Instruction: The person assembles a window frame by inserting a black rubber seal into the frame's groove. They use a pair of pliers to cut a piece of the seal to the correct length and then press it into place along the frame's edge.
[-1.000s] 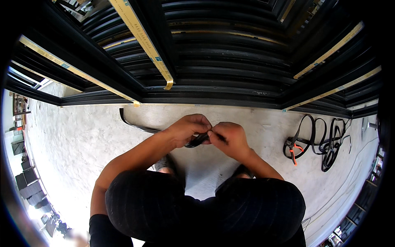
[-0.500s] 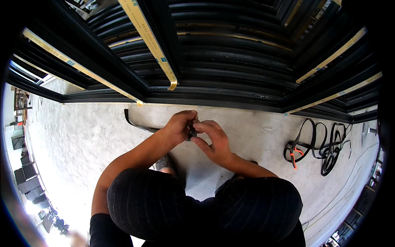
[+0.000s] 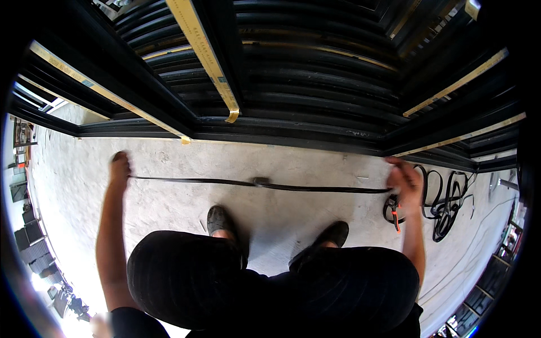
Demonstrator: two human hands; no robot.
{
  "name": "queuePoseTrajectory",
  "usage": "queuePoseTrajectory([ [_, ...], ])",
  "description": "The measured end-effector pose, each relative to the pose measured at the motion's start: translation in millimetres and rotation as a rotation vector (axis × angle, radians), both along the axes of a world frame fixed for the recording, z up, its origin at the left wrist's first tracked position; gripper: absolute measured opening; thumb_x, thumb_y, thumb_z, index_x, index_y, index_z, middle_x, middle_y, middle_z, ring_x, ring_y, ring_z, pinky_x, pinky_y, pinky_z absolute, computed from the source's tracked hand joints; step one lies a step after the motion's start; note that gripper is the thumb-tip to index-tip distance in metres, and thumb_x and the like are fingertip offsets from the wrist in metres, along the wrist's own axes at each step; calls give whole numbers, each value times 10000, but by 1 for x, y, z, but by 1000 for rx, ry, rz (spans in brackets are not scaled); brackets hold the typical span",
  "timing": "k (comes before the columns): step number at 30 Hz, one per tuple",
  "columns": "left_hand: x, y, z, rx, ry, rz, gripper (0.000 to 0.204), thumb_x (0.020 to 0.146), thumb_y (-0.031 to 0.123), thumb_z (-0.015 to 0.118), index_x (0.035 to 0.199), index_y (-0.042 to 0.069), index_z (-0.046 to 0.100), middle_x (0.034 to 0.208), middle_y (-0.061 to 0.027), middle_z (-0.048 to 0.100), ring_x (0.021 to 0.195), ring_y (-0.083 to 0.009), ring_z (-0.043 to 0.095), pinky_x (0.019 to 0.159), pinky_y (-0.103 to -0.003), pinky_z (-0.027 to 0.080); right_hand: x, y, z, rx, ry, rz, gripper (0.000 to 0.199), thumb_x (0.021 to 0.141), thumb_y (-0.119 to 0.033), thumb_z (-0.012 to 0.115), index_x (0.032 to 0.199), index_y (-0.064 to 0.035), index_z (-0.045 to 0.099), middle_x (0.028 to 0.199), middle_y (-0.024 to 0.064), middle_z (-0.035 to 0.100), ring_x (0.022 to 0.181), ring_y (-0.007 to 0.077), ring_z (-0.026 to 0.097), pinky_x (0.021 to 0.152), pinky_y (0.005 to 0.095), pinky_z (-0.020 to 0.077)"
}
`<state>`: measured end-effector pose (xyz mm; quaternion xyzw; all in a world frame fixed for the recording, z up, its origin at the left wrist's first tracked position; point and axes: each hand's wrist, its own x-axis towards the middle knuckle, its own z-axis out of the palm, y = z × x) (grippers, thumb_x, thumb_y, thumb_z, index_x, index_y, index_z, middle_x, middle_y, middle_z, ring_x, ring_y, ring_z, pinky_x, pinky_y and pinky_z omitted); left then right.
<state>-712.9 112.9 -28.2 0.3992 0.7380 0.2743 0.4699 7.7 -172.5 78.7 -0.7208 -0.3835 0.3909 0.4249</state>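
A long flat black strap [image 3: 327,189] stretches nearly straight across in front of me, above the concrete floor. My left hand [image 3: 119,168] is closed in a fist on its left end. At the far right, my right hand [image 3: 407,181] is smeared by motion, its fingers curled around the other end. Midway along the strap sits a small dark joining piece [image 3: 260,181], blurred, perhaps a buckle. Just below my right hand lie red-handled pliers [image 3: 398,221], partly within a loop of black strap.
Stacked black frames [image 3: 304,96] with yellow tape strips [image 3: 208,56] stand along the far side, close to both hands. Loose coils of black strap [image 3: 448,208] lie on the concrete floor [image 3: 169,208] at right. My shoes [image 3: 332,234] are below the strap.
My hands were together at the centre over a small dark piece. They have moved wide apart, left and right, pulling the strap out between them.
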Motion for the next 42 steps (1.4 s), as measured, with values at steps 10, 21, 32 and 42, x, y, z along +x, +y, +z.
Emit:
queuePoseTrajectory([
  [10, -254, -48, 85, 269, 1396, 545, 275, 951, 208, 492, 1098, 38, 650, 1013, -219, 688, 959, -415, 653, 795, -499, 519, 49, 67, 153, 67, -572, -20, 386, 995, -292, 567, 1298, -57, 611, 591, -74, 378, 474, 20, 311, 446, 212, 223],
  [21, 105, -59, 2, 426, 460, -165, 187, 962, 232, 618, 1068, 82, 653, 870, -80, 671, 731, -170, 609, 689, -322, 501, -144, 202, 50, -184, -924, 1006, 384, 904, -149, 568, 1278, -59, 566, 803, 151, 674, 719, 308, 673, 651, 448, 539],
  [32, 218, -31, -7, 399, 466, -234, 456, 754, 391, 806, 998, 67, 597, 912, -84, 572, 773, -311, 624, 621, -427, 494, -307, 258, -119, 436, -1030, 776, 220, 719, -66, 643, 937, -95, 660, 879, 31, 590, 844, 235, 591, 690, 335, 530],
  [42, 224, -33, -29, 373, 414, -159, 372, 789, 312, 752, 1023, 75, 586, 951, -99, 571, 806, -351, 631, 621, -451, 507, -325, 276, -143, 584, -1036, 545, 146, 686, -89, 641, 832, -99, 646, 788, 40, 560, 757, 235, 567, 627, 337, 517],
])
